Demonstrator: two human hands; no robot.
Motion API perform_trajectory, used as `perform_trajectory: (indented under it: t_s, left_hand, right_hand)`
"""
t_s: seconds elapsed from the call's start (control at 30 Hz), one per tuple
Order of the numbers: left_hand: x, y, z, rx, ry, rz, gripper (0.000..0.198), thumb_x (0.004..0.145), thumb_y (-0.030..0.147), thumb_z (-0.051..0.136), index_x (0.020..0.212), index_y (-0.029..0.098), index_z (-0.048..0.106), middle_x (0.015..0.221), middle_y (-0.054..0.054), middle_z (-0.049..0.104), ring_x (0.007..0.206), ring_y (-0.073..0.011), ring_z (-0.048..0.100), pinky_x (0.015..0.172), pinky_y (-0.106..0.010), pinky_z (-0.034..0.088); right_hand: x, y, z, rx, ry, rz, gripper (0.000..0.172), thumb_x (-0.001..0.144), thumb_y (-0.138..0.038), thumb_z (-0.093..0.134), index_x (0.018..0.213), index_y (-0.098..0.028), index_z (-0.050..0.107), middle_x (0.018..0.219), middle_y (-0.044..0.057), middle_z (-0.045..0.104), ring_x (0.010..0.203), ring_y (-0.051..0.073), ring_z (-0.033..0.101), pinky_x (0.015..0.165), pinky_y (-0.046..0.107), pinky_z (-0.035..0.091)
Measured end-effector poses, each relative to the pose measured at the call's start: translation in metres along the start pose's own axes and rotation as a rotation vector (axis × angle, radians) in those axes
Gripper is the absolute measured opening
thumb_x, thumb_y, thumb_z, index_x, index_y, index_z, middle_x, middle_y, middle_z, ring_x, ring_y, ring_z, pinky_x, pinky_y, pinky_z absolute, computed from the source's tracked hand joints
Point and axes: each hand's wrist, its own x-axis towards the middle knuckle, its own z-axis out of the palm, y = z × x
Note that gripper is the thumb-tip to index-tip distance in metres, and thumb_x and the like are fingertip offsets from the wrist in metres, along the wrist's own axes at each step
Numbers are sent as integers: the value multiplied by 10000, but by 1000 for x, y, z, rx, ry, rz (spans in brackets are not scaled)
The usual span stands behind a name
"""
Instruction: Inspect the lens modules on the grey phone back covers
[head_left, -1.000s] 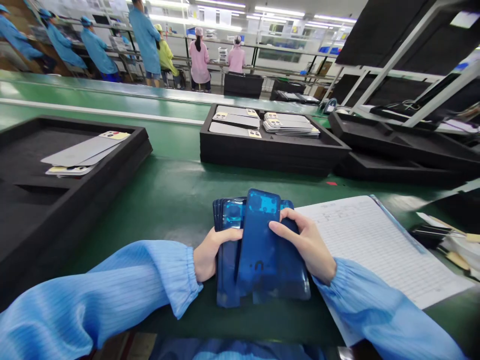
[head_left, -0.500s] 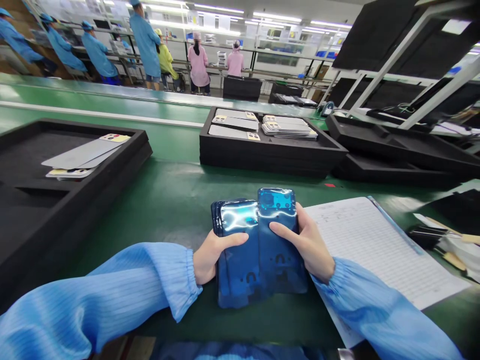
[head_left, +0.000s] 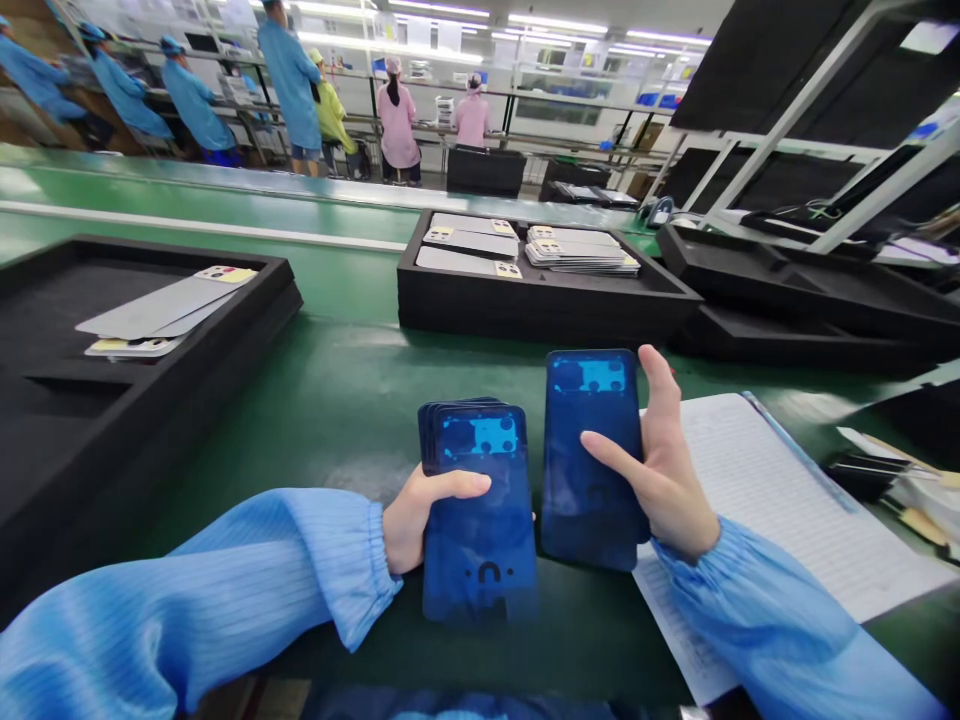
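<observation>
A small stack of dark blue phone back covers [head_left: 484,540] is gripped by my left hand [head_left: 420,510], its thumb lying across the top one. Bright blue camera areas show near their upper ends. To the right, my right hand [head_left: 675,475] holds another blue phone back cover [head_left: 592,480], thumb on its face and index finger raised beyond its edge. A narrow gap separates this cover from the stack. Both are above the green table [head_left: 352,400]. The fingers behind the covers are mostly hidden.
A black tray [head_left: 540,305] with stacked pale panels stands ahead. Another black tray [head_left: 247,330] with several panels [head_left: 165,305] lies left. Stacked black trays [head_left: 810,300] sit at the far right, and a printed sheet [head_left: 795,500] lies by my right arm. Several people work in the background.
My right hand has moved right and slightly up with its cover, which has come apart from the stack. Its index finger has lifted. My left hand has stayed nearly still.
</observation>
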Motion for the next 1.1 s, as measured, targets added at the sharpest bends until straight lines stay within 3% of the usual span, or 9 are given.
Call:
perform_trajectory:
  t_s: [0.07,0.13,0.2,0.3,0.43,0.57,0.7,0.87,1.1]
  left_hand:
    - [0,0,0,6,9,1,251,638,156,616,872,75,658,804,-143,708,779,-279,661,780,-435,483]
    - [0,0,1,16,6,6,264,634,162,621,881,74,656,806,-146,707,773,-283,661,771,-436,486]
    - [-1,0,2,22,-8,19,280,628,166,632,891,76,653,805,-145,707,759,-283,662,760,-438,490]
    - [-1,-1,3,36,16,43,306,610,155,668,911,103,647,783,-113,710,727,-257,664,746,-421,498]
    - [-1,-2,3,105,67,101,325,619,162,708,937,141,644,808,-70,712,741,-212,658,756,-372,507]
    - [1,-1,5,164,-3,122,339,667,174,694,1001,173,636,877,-52,710,797,-194,658,813,-345,493]
    - [2,1,3,140,-28,76,377,688,199,670,1060,175,614,869,-61,715,793,-206,664,808,-352,491]
    - [2,3,-1,53,93,-64,357,659,167,539,989,84,646,732,-98,719,697,-234,670,688,-341,511]
    - [0,2,4,102,19,18,385,702,177,630,1085,159,598,877,-90,716,759,-223,670,741,-360,507]
  right_hand:
    - [-2,1,3,-8,-35,-27,628,778,-234,598,1322,-361,310,1411,-33,322,1236,252,391,993,393,375]
    - [-5,1,5,-37,-116,-24,366,790,-213,577,1143,-307,549,1219,-13,558,1140,237,495,974,372,383]
    - [-8,0,6,-33,-193,29,201,796,-197,554,953,-263,661,1027,2,667,1011,227,581,903,349,432]
    - [-13,-5,10,17,-233,89,219,808,-178,507,911,-251,686,979,-1,689,951,211,610,852,318,457]
    - [-20,-10,19,8,-263,60,241,846,-255,473,985,-271,669,1030,-2,674,973,216,602,862,330,456]
    - [-23,-11,29,-59,-272,65,295,718,-344,660,1003,-268,655,1000,23,672,896,250,622,788,361,504]
    - [-23,-10,33,-78,-272,119,285,675,-361,702,943,-266,675,957,16,676,858,246,630,756,359,523]
    - [-22,-10,32,-55,-263,131,281,677,-358,700,943,-271,680,950,10,679,861,247,632,748,353,527]
    - [-22,-10,31,-5,-307,126,191,710,-334,677,878,-242,682,914,14,689,835,230,634,741,334,519]
